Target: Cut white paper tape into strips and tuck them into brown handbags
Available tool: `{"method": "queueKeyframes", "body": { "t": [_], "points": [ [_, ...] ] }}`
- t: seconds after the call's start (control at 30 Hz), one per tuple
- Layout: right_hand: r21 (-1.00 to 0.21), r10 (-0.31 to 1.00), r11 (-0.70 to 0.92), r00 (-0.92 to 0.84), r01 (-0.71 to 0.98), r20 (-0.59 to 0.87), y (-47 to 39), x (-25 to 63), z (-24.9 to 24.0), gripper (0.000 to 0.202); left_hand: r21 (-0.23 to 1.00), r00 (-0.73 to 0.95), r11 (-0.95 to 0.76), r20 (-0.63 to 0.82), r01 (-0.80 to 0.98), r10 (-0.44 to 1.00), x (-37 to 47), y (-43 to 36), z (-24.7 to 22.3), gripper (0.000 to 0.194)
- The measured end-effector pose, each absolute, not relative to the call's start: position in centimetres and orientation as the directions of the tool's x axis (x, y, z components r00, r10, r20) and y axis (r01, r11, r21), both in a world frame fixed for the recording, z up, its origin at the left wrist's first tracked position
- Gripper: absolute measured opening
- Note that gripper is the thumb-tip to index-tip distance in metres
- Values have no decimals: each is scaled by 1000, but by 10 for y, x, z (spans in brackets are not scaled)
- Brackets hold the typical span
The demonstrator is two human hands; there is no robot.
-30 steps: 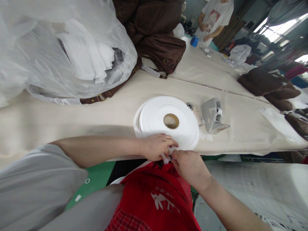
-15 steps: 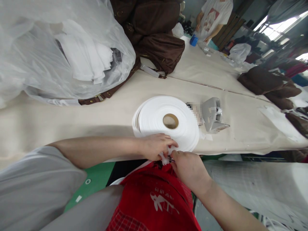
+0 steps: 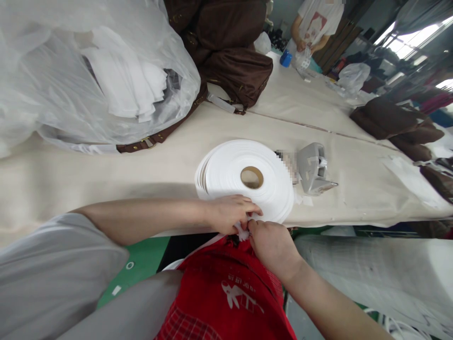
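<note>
A large roll of white strip material (image 3: 226, 165) with a cardboard core lies flat near the table's front edge. Over its near side, my left hand (image 3: 230, 213) has its fingers closed on a crumpled white strip (image 3: 242, 231). My right hand (image 3: 272, 241) meets it fingertip to fingertip, curled around a small dark metal tool that is almost wholly hidden by the fingers. Both hands are just above the red apron (image 3: 226, 283) at my waist.
A grey tape dispenser (image 3: 312, 169) stands right of the roll. At left, a clear plastic bag (image 3: 177, 111) holds cut white strips (image 3: 123, 85). Brown bags (image 3: 233, 71) are piled behind it. Across the table (image 3: 283, 113) a person (image 3: 314, 28) handles clear plastic near a blue object (image 3: 285, 58).
My right hand has shifted slightly left, towards my left hand, and the dark tool shows less. The person across the table has raised both hands together with clear plastic. The roll stays put.
</note>
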State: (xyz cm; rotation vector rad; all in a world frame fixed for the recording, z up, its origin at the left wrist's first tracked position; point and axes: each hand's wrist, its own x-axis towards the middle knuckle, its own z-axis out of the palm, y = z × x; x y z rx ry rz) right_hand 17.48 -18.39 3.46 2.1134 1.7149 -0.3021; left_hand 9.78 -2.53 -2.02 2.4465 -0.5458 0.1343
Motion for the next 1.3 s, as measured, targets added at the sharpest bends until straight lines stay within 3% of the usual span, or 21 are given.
{"method": "queueKeyframes", "body": {
  "t": [0.27,0.67,1.3],
  "points": [
    [152,896,-124,176,981,-406,-188,180,30,19,554,902,-715,205,-427,-380,97,-23,-19,16],
    [62,905,-220,228,973,-359,-209,182,45,8,572,882,-683,181,-454,-435,98,-17,-13,16],
    [166,890,-193,244,967,-385,-189,170,37,12,593,879,-671,150,-446,-452,101,-17,-17,19]
  ]
}}
